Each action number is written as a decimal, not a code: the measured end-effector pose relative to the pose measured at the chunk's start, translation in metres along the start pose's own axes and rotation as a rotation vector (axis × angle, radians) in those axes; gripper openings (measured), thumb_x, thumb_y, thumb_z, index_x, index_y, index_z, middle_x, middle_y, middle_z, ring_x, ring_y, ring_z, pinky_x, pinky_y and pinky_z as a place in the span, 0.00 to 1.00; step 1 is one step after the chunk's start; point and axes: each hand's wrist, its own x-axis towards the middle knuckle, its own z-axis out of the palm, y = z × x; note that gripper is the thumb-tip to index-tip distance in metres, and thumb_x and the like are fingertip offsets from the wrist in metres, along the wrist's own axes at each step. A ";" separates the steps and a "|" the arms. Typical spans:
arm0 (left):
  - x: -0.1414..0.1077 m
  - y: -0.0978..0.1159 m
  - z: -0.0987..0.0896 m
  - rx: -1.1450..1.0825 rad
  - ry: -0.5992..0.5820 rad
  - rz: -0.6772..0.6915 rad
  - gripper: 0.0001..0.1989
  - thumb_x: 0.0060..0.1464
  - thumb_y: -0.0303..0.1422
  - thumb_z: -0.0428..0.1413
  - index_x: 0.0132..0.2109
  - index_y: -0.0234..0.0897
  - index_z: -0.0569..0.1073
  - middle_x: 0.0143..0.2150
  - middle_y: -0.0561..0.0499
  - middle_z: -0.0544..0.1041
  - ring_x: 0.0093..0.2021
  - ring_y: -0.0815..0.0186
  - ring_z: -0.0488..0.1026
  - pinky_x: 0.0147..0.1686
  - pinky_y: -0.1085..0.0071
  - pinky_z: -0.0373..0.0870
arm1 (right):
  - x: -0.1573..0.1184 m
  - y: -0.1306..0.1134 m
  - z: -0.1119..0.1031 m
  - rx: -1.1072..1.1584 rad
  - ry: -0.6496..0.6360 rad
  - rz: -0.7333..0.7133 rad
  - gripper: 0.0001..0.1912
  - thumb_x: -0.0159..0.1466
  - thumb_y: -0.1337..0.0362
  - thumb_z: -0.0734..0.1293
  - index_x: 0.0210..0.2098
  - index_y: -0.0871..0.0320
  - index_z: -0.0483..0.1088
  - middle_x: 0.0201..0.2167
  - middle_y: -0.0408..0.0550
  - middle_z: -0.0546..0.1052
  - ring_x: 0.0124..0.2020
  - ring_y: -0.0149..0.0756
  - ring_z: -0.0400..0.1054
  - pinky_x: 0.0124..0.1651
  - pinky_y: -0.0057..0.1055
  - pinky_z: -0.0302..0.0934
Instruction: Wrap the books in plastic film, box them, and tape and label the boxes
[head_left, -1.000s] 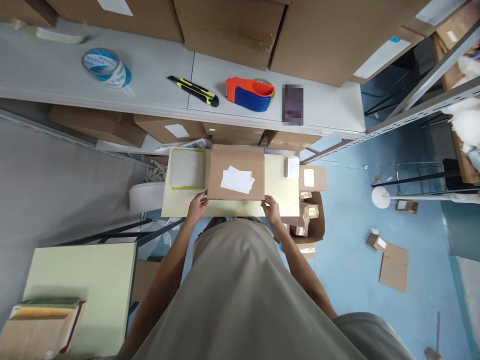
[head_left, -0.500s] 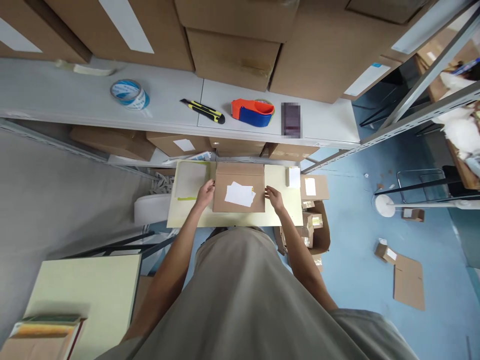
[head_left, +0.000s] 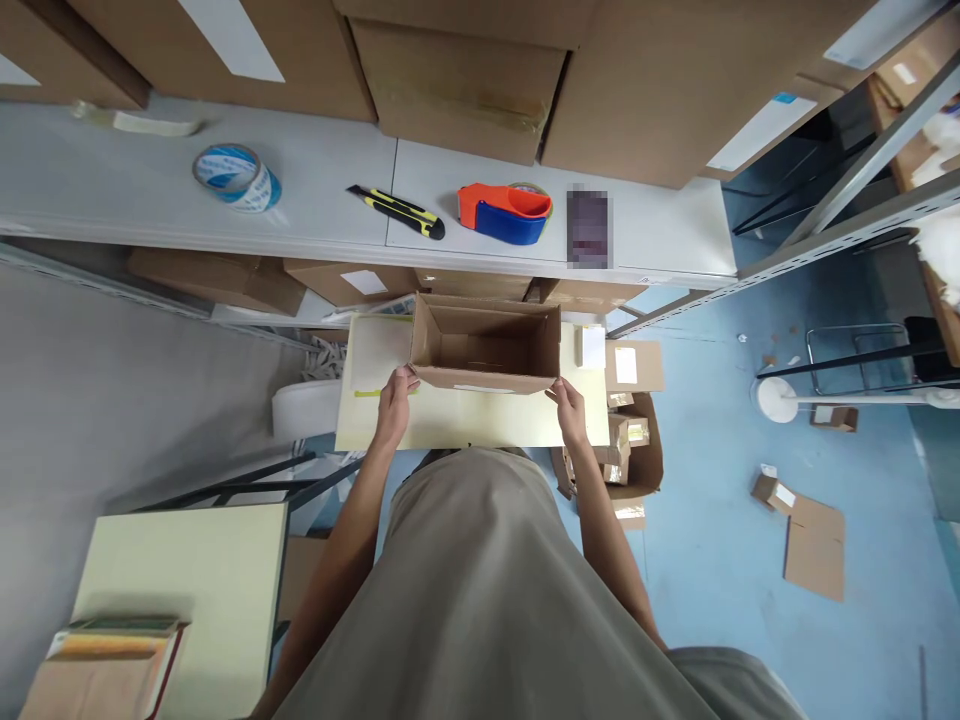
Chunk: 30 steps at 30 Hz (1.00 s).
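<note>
While the open cardboard box (head_left: 486, 345) is just ahead over the smooth, pale table (head_left: 450, 428), its long axis runs sideways between my left hand (head_left: 395, 405) and right hand (head_left: 568, 410), neither clearly nearer. Both pinch narrowly at its near corners. Its walls are matt brown, thin, straight-edged; beyond, a grey metal shelf (head_left: 315, 170) carries a hard orange-and-blue tape dispenser (head_left: 504, 214).

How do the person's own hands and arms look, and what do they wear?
The left hand and right hand are ungloved; both forearms are bare, with no watch or bracelet visible. A loose grey-olive short sleeve covers the upper right arm, matching the shirt.
</note>
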 end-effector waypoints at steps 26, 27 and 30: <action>0.009 0.008 -0.005 0.192 0.008 0.060 0.24 0.66 0.53 0.53 0.51 0.38 0.79 0.48 0.42 0.85 0.47 0.57 0.83 0.50 0.63 0.79 | 0.006 -0.047 0.012 -0.477 0.254 -0.110 0.26 0.67 0.40 0.68 0.41 0.59 0.78 0.40 0.58 0.84 0.37 0.46 0.77 0.42 0.42 0.71; 0.017 0.002 -0.010 0.190 0.004 0.054 0.25 0.67 0.53 0.51 0.52 0.37 0.79 0.50 0.40 0.84 0.51 0.55 0.82 0.52 0.62 0.78 | 0.004 -0.049 0.013 -0.487 0.262 -0.116 0.27 0.67 0.40 0.68 0.42 0.60 0.78 0.41 0.58 0.84 0.38 0.46 0.77 0.42 0.42 0.71; 0.049 -0.021 -0.029 0.414 0.126 0.047 0.27 0.65 0.46 0.57 0.60 0.29 0.77 0.65 0.29 0.76 0.69 0.46 0.71 0.69 0.52 0.67 | -0.005 -0.058 0.017 -0.510 0.296 -0.155 0.26 0.69 0.42 0.68 0.45 0.60 0.78 0.45 0.60 0.84 0.40 0.45 0.77 0.41 0.41 0.72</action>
